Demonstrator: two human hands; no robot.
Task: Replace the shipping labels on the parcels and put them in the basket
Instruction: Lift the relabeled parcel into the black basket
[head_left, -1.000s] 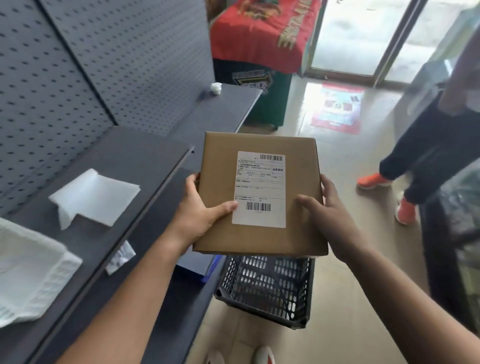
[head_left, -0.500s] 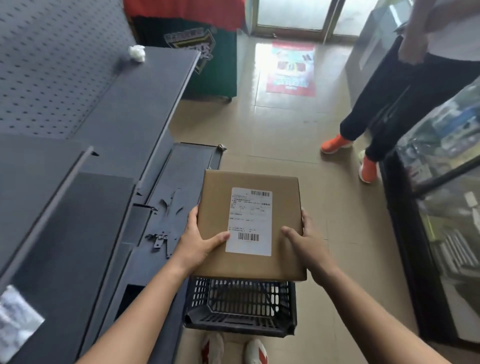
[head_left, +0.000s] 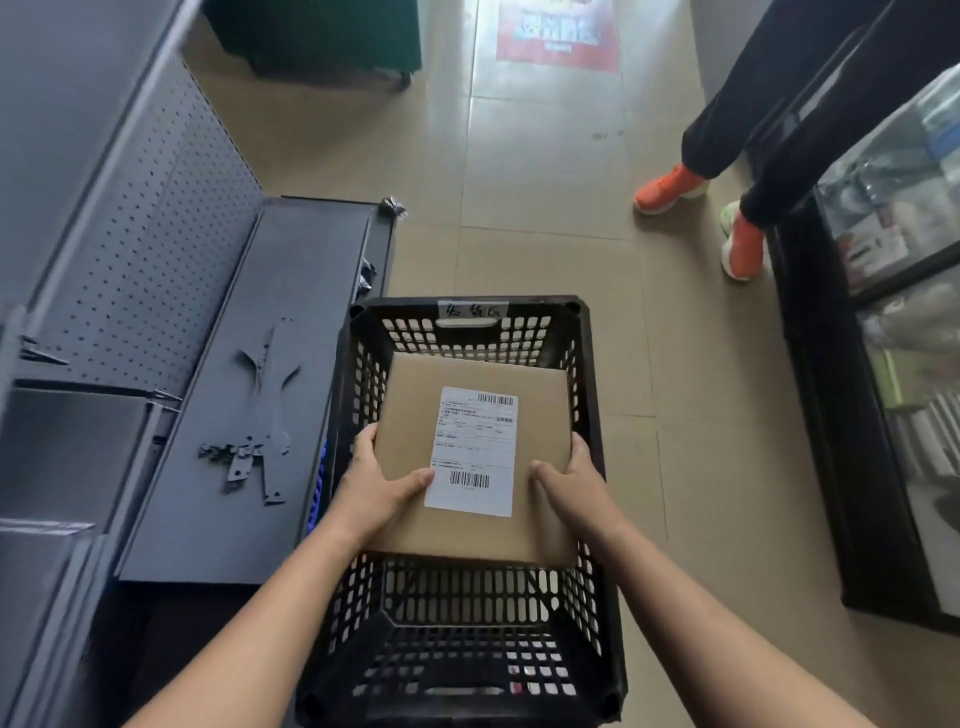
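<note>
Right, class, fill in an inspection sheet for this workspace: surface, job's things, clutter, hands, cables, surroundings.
Surface: tiled floor; the black basket stands on it.
Job's things: brown parcel, white label facing up, held level over the basket's inside; touching its bottom or not, cannot tell.
Clutter: loose metal brackets on the grey shelf.
Hands: left hand and right hand grip the parcel's side edges, thumbs on top.
Cables: nothing seen.
Surroundings: a bystander's orange shoes, glass cabinet, red floor poster.

Head camera looks steeply down, close over basket (head_left: 582, 358).
</note>
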